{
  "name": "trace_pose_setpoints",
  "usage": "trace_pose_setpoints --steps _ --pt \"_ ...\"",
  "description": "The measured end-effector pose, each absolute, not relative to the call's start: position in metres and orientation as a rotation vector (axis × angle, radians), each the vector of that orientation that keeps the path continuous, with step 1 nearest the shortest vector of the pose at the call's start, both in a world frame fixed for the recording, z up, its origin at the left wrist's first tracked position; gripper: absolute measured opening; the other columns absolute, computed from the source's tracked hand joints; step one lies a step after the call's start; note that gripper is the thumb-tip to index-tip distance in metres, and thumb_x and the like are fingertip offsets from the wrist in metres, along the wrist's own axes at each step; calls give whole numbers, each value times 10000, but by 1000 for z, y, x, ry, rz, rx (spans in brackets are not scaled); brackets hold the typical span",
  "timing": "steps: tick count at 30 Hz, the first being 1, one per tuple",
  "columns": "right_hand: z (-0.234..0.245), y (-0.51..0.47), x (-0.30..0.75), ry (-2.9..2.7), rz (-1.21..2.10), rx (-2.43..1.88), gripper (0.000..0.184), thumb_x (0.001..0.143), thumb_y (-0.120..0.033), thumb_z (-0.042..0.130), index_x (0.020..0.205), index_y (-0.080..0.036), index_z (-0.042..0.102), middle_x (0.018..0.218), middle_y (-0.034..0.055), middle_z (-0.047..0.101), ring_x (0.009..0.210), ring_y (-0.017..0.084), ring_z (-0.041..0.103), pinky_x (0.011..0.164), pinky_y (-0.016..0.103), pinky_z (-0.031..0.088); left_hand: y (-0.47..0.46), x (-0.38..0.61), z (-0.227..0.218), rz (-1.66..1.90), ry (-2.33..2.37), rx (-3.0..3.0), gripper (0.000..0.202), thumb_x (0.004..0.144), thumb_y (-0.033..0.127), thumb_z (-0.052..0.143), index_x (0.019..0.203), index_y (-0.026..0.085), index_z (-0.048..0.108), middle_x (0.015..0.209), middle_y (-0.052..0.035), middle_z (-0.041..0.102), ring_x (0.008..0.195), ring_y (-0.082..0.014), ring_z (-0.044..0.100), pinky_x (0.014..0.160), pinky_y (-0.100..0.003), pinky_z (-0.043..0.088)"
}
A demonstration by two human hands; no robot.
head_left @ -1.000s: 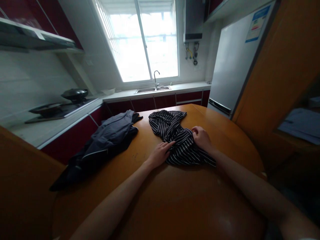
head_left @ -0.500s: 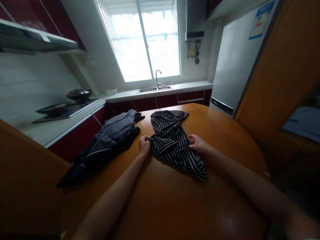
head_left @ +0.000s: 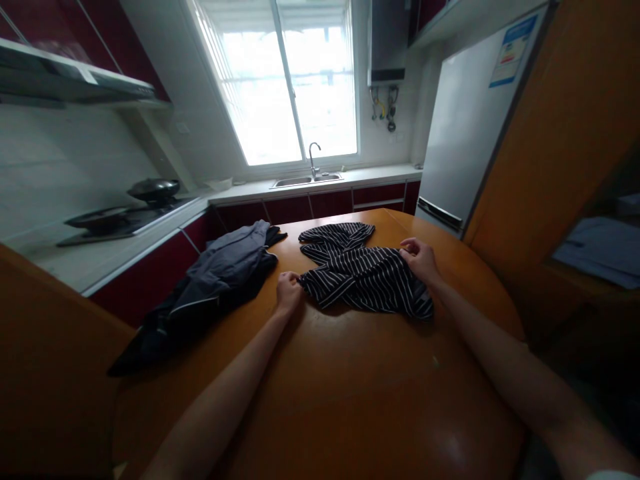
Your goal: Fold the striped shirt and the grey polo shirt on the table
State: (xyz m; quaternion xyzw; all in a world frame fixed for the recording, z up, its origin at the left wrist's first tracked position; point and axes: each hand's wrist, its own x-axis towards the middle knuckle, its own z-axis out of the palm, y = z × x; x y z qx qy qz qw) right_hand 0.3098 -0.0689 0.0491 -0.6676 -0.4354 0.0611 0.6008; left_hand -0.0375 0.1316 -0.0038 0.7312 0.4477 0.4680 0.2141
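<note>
Center frame: left hand and right hand, each grip clamped on the striped garment. Upper right: blue-and-white label on refrigerator, text illegible.

Bare left hand, bare right hand, uncovered forearms, pale sleeve edge barely showing at the near right corner

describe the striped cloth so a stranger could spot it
Find the wooden table, then the left hand and right hand over it. Between them lies the rumpled striped cloth. Thin white stripes on black set it apart from the grey and dark clothing at left.
</note>
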Motion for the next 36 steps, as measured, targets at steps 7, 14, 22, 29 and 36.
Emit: trace_pose_setpoints --steps 7,14,22,29,36 --pt "44 -66 296 -1175 741 -1388 261 780 -352 731 946 -151 711 913 94 740 844 204 693 788 350 567 91 -32 19 1405 883 2436 281 934 159 453 1152 205 624 1230 -93 598 1227 -237 537 1123 -413 406" --pt "15 -52 282 -1275 702 -1698 193 744 -121 731 936 -115 711 823 67 751 726 149 668 679 235 535 59 -9 7 728 629 2841 357 952 327 615 1300 249 622 1357 -88 576 1275 -272 527 1104 -451 423" --pt "8 -40 263 -1010 483 -1764 194 639 -89 637 817 -147 686 702 19 702 665 162 648 662 258 532 73 -18 13 645 790 2856 59 933 211 620 975 210 661 1007 -61 659 974 -236 614 898 -361 480" --pt "42 -69 345 -599 -25 -1764 254 730 -216 512 895 -145 693 881 125 731 872 243 668 788 303 538 74 -23 19 944 1124 2724 178 957 172 529 1031 249 672 1035 -53 617 880 -209 643 796 -296 481" --pt "49 -88 368 -862 280 -1987 170 703 -179 527 686 -140 691 554 23 619 514 148 549 465 225 393 83 -34 36 665 1266 2809 325 839 77 516 1000 228 754 998 -86 606 712 -188 632 702 -284 480"
